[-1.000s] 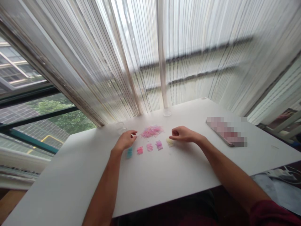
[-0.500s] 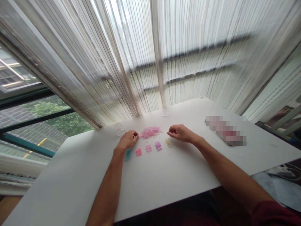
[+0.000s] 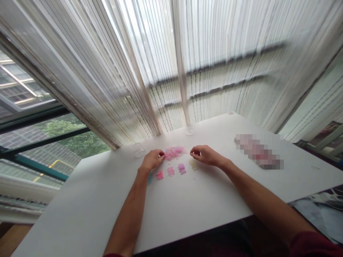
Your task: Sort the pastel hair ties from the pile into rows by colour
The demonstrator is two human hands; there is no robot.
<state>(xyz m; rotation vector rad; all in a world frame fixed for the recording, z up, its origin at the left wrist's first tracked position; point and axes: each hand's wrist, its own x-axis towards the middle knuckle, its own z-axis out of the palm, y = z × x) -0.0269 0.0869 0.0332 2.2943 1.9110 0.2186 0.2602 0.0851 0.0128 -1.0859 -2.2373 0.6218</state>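
Note:
A loose pile of thin pink, purple and pale strands (image 3: 175,152) lies on the white table. At its left edge is my left hand (image 3: 154,160), fingertips pinched together; anything between them is too small to make out. My right hand (image 3: 205,155) is just right of the pile, fingers curled and thumb against the index finger, contents not visible. In a row nearer me lie small sorted groups: teal strands (image 3: 149,179) partly behind my left wrist, hot-pink strands (image 3: 160,175), light-pink strands (image 3: 170,171), purple strands (image 3: 181,168) and yellow strands (image 3: 193,164) below my right hand.
Clear round dishes or lids, one (image 3: 190,131) behind the pile and others (image 3: 138,150) behind my left hand, stand on the white table (image 3: 88,200). A blurred-out pinkish long object (image 3: 258,151) lies to the right. Striped sheer curtains (image 3: 214,64) hang along the far edge.
My left hand has moved right, up to the pile's edge, and its wrist now covers more of the teal strands. My right hand stays nearly in place. The view has shifted slightly.

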